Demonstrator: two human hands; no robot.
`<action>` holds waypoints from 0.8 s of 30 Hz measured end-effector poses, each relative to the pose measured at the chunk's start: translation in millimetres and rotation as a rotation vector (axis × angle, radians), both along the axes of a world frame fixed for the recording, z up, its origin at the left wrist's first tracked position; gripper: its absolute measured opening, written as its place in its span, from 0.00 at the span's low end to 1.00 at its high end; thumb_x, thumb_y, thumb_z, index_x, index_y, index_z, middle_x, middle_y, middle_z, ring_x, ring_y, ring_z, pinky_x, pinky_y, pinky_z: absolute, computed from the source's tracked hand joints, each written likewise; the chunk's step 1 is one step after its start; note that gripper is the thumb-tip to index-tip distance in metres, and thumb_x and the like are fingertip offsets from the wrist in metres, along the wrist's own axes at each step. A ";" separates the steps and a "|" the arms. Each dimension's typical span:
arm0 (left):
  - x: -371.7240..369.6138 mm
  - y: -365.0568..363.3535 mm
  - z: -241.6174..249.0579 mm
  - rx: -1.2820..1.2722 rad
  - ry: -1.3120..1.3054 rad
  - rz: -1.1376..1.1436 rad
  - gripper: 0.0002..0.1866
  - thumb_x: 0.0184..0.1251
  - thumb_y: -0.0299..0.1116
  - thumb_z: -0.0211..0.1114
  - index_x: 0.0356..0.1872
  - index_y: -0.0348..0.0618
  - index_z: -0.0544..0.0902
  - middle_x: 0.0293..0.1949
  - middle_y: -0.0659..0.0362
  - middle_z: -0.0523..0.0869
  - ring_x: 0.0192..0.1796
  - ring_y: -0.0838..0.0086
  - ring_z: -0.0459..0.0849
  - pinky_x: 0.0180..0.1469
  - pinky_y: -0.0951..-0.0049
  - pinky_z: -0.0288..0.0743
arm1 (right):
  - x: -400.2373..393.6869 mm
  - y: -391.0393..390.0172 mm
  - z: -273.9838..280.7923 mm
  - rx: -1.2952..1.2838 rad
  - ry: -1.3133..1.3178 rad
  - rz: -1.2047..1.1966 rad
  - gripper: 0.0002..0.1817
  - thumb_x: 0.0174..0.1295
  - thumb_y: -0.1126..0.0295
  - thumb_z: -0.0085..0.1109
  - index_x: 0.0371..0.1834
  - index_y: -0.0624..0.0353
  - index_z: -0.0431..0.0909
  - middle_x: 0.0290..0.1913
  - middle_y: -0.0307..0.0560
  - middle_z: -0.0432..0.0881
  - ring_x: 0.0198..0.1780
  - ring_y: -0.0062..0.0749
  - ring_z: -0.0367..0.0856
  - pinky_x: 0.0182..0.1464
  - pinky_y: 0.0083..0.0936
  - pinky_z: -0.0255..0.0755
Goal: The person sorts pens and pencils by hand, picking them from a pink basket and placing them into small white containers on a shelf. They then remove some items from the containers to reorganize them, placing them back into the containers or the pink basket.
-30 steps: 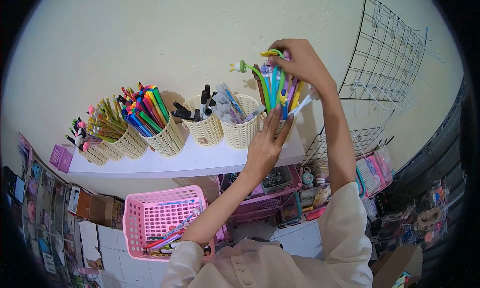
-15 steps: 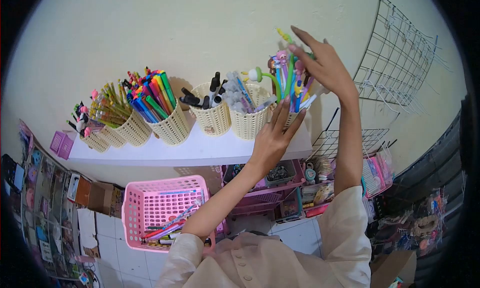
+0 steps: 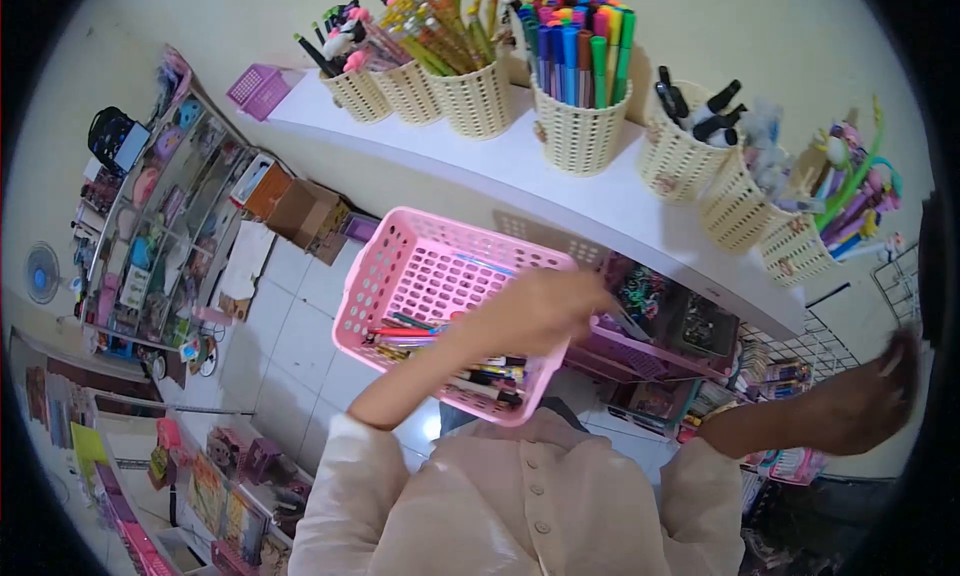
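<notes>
Over the right part of the pink basket [image 3: 362,306] is my left hand [image 3: 560,304], blurred, its fingers not clear. Pens [image 3: 410,331] lie in the basket. My right hand [image 3: 880,401] is at the far right, below the shelf end, also smeared. Woven cream cups line the white shelf [image 3: 470,164]. The rightmost cup [image 3: 795,251] holds novelty pens [image 3: 860,181], with a cup of grey-wrapped pens [image 3: 765,141] beside it. Farther left stand a cup of black markers [image 3: 685,161] and a cup of coloured felt pens [image 3: 580,141].
More cups of pencils [image 3: 470,101] stand on the left of the shelf, near a small purple basket [image 3: 262,91]. Below are a cardboard box [image 3: 305,216], drawers [image 3: 640,351] and a wire rack [image 3: 810,341]. Display shelves [image 3: 140,216] stand at the left.
My left hand has left the novelty pens and come down over the pink basket. My right hand has moved away from them, down and right. The view has turned and shifted.
</notes>
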State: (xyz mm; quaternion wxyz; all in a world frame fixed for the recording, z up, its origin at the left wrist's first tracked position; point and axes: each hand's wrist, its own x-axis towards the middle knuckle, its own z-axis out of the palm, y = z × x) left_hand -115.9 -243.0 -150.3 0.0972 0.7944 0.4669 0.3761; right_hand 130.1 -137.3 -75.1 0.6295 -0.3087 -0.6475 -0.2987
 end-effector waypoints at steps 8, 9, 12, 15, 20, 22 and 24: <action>-90.5 -49.2 -103.8 -0.778 0.204 0.396 0.11 0.48 0.33 0.58 0.33 0.41 0.73 0.31 0.53 0.78 0.32 0.61 0.77 0.32 0.67 0.71 | -163.8 -27.1 -126.0 -1.154 -0.734 1.147 0.10 0.45 0.79 0.51 0.34 0.63 0.71 0.33 0.51 0.75 0.32 0.42 0.74 0.34 0.30 0.68; -87.2 -46.5 -113.8 -0.741 0.282 0.364 0.11 0.48 0.34 0.58 0.32 0.40 0.73 0.31 0.52 0.78 0.33 0.60 0.77 0.33 0.65 0.71 | -173.3 -26.1 -142.3 -1.149 -0.862 1.054 0.10 0.44 0.79 0.50 0.32 0.63 0.71 0.31 0.52 0.75 0.33 0.42 0.73 0.35 0.30 0.68; -90.9 -45.9 -132.1 -0.711 0.378 0.269 0.11 0.48 0.33 0.57 0.30 0.38 0.72 0.30 0.49 0.78 0.33 0.58 0.77 0.34 0.62 0.71 | -188.5 -24.0 -160.1 -1.211 -0.983 0.944 0.09 0.39 0.81 0.49 0.28 0.65 0.71 0.29 0.53 0.74 0.36 0.43 0.72 0.37 0.31 0.66; -106.8 -44.6 -130.6 -0.802 0.352 0.229 0.10 0.48 0.28 0.55 0.32 0.36 0.72 0.32 0.45 0.77 0.37 0.57 0.76 0.37 0.61 0.71 | -190.0 -24.2 -169.6 -1.299 -0.941 0.892 0.09 0.37 0.82 0.48 0.25 0.66 0.70 0.28 0.53 0.73 0.36 0.45 0.72 0.38 0.33 0.66; -177.0 -62.6 -112.2 -0.752 0.195 0.264 0.14 0.47 0.20 0.51 0.39 0.33 0.70 0.30 0.44 0.77 0.36 0.53 0.76 0.37 0.62 0.68 | -190.9 -27.1 -194.2 -1.370 -0.952 0.770 0.08 0.38 0.82 0.47 0.25 0.66 0.72 0.28 0.57 0.73 0.34 0.49 0.74 0.36 0.36 0.68; -190.4 -70.0 -104.3 -0.713 0.041 0.221 0.15 0.48 0.21 0.52 0.41 0.34 0.70 0.30 0.46 0.77 0.35 0.58 0.77 0.36 0.65 0.69 | -196.3 -37.8 -192.7 -1.374 -0.991 0.727 0.07 0.38 0.82 0.48 0.23 0.64 0.73 0.28 0.56 0.74 0.34 0.46 0.75 0.36 0.36 0.69; -191.4 -73.4 -92.9 -0.680 -0.110 0.182 0.16 0.48 0.21 0.52 0.42 0.35 0.69 0.29 0.48 0.77 0.34 0.64 0.77 0.36 0.68 0.69 | -201.2 -47.8 -202.6 -1.234 -1.231 0.673 0.06 0.39 0.79 0.49 0.23 0.61 0.74 0.28 0.54 0.75 0.34 0.42 0.76 0.34 0.35 0.70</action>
